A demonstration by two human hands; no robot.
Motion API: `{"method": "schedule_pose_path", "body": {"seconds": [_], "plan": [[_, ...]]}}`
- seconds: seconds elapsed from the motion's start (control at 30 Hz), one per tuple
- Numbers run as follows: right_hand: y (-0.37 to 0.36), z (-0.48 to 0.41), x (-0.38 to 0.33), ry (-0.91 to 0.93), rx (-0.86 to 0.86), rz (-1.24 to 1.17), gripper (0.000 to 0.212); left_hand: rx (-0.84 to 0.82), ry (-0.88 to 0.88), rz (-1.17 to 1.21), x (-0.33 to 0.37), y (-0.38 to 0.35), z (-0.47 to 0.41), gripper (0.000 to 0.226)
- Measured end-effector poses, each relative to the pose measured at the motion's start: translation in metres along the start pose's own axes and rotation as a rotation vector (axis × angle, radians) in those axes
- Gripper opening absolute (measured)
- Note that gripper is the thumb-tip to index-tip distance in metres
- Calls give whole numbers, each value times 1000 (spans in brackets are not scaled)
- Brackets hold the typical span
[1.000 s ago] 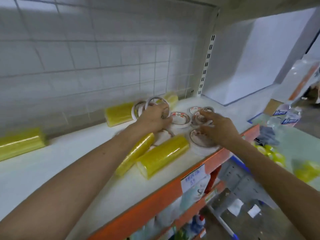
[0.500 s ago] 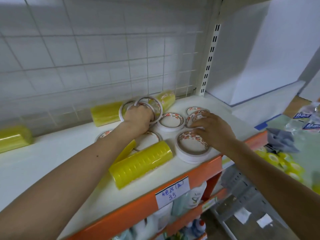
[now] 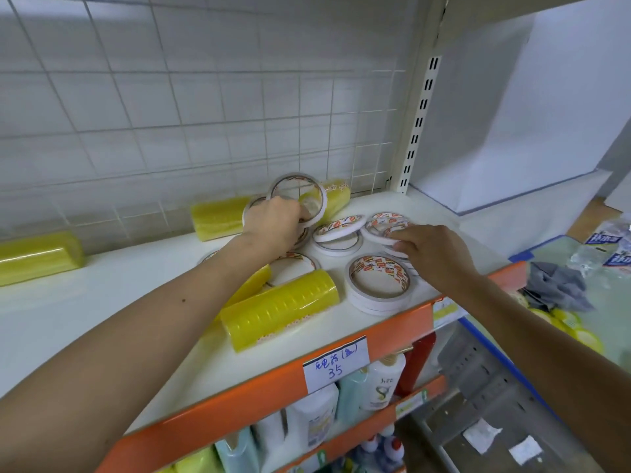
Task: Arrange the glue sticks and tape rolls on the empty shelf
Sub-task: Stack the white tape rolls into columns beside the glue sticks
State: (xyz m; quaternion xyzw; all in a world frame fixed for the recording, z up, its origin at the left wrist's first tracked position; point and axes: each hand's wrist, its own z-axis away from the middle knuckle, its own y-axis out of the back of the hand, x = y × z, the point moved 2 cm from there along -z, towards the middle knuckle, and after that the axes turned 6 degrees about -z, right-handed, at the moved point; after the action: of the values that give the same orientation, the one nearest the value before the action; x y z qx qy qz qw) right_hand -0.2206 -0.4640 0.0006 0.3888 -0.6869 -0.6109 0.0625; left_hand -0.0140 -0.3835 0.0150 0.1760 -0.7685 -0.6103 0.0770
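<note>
Tape ring (image 3: 295, 174) stands on edge at frame centre, its hole facing the camera, pinched by the left hand (image 3: 273, 223). The right hand (image 3: 433, 254), fingers relaxed, rests on flat-lying rolls (image 3: 384, 221) on the shelf (image 3: 102, 302).

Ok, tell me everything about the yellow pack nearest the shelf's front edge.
The yellow pack is a stubby cylinder: a row of thin yellow tape rolls sleeved in glossy clear film, their edges showing as ribs. It lies on its side on the white shelf, angled, its near end by the orange front edge. A second yellow pack lies close beside it. Neither the left hand nor the right hand touches it.
</note>
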Motion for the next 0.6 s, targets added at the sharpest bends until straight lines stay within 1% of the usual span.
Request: {"method": "schedule_pose_path", "body": {"seconds": [0.13, 0.3, 0.47, 0.6], "plan": [[4, -2, -17, 80, 85, -17, 26, -1, 33, 95, -13, 19, 11, 35], [-3, -5, -69, 223, 94, -28, 27, 34, 92, 124, -55, 35, 45, 36], [-30, 10, -166, 376, 65, -73, 24, 47, 230, 138, -141, 46, 120, 31], [-62, 48, -261, 481, 16, -204, 24, 19, 329, 102, -218, 53, 206, 28]]}}
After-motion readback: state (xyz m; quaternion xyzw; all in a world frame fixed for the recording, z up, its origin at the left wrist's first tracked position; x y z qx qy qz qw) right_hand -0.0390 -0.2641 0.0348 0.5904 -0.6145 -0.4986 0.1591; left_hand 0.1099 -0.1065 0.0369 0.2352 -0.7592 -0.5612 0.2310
